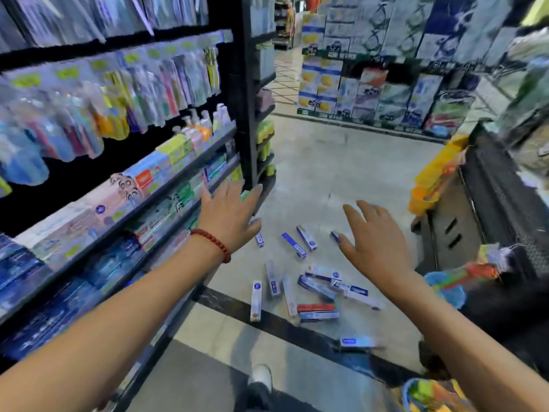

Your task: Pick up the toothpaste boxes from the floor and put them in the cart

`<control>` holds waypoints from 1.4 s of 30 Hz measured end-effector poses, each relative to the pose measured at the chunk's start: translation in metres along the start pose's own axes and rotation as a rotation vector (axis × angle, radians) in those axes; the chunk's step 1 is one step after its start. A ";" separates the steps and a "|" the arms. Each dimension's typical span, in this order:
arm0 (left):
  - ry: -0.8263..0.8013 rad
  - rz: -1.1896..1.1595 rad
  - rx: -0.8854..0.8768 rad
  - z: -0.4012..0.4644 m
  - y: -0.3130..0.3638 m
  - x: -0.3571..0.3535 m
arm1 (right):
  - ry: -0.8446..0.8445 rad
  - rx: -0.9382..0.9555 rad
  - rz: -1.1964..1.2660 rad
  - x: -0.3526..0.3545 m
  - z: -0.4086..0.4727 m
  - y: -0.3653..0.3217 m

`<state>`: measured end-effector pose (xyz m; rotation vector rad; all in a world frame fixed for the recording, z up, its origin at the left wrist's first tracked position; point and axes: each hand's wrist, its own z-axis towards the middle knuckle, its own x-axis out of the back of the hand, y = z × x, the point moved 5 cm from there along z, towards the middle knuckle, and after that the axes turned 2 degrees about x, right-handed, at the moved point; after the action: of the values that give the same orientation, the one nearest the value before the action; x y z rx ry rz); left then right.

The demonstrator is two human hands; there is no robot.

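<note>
A dozen or so slim blue-and-white cardboard toothpaste boxes (306, 281) lie scattered flat on the pale tiled floor (341, 173), below and between two outstretched hands. The left hand (228, 215) and right hand (374, 239) both hover with fingers spread wide, holding nothing. Box long axes point various ways. The black wire cart (499, 203) stands to the right.

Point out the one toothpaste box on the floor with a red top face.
It is the red-topped toothpaste box, stacked on a blue-and-white box at the near edge of the main pile. The other scattered boxes show white, blue or purple faces.
</note>
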<state>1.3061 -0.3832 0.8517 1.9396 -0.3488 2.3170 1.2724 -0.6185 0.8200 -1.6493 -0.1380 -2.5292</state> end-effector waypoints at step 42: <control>-0.755 -0.388 0.330 0.299 0.003 -0.639 | -0.974 -0.066 0.246 -0.655 0.163 0.099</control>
<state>1.7089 -0.4125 0.2730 2.6858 0.3650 1.4052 1.6965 -0.6608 0.2873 -2.5665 0.0681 -1.3848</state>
